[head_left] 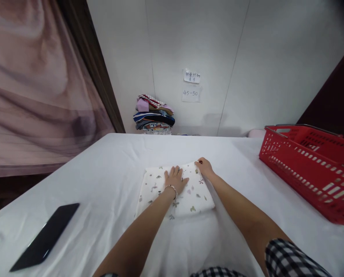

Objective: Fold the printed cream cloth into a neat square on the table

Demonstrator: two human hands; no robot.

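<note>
A folded white cloth with small printed leaves and flowers lies flat in the middle of the white-covered table. My left hand rests palm down on top of it, fingers spread, with a bracelet at the wrist. At the cloth's far right corner, my right hand pinches the edge between thumb and fingers. How many layers it grips cannot be made out.
A red plastic basket stands at the right. A flat black object lies at the left. Behind the table is a stack of folded fabrics against the wall, below paper labels. A pink curtain hangs at left.
</note>
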